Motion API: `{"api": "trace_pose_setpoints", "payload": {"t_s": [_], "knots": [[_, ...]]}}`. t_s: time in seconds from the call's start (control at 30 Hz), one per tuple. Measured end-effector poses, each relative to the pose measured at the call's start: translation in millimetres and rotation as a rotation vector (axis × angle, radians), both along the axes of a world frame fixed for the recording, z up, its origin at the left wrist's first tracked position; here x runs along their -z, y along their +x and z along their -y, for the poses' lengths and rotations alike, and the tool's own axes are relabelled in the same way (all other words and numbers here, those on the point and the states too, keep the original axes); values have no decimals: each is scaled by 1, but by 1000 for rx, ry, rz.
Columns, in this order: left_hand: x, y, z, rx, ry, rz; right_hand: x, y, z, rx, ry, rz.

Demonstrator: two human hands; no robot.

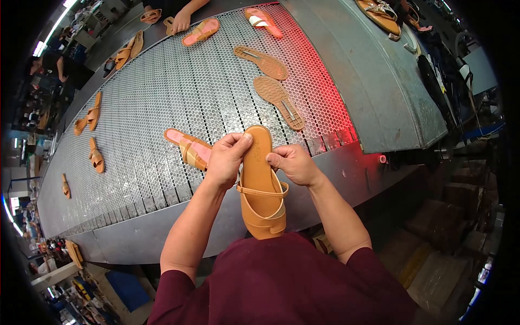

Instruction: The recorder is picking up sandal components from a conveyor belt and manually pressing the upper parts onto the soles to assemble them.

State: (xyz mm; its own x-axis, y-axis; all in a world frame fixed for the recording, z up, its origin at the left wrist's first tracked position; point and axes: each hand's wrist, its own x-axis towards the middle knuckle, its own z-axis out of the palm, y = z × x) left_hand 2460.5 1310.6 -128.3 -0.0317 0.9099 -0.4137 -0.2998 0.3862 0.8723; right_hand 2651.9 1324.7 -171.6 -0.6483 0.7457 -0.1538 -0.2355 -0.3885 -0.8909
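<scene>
Between both hands I hold a tan sandal (259, 172), its heel end pointing away from me and its strapped toe toward my body. My left hand (228, 158) grips the left edge near the heel, thumb on the insole. On the opposite edge, my right hand (295, 164) pinches the sole with its thumb on top. A sandal with a pink insole and tan crossed straps (193, 149) lies on the metal mesh conveyor just left of my left hand. Beyond my right hand, a tan sole (279, 103) rests tread up, beside another upturned sole (261, 62).
The mesh conveyor (146, 103) carries several sandals toward the left. Red light falls on its right end, next to a grey metal housing (390, 81). Across the belt, another person's hand (182, 21) reaches to a sandal. Wrapped bundles (433, 227) are stacked at lower right.
</scene>
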Motion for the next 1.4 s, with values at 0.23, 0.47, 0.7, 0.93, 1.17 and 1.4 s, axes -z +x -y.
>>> {"api": "trace_pose_setpoints", "payload": {"t_s": [0.23,0.47,0.7,0.93,1.17,1.4], "knots": [[-2,15,-3,-54,-69,13,9,8,0,63,-6,-11],[8,20,-3,-38,-87,15,2,17,-1,-105,-139,6],[19,22,4,-33,-115,132,3,27,0,-68,-179,-32],[20,27,108,164,-128,252,27,37,-13,123,-291,-87],[5,57,110,72,-219,131,32,28,-12,226,-386,-198],[10,64,115,44,-200,47,29,42,-7,129,-411,-221]]}}
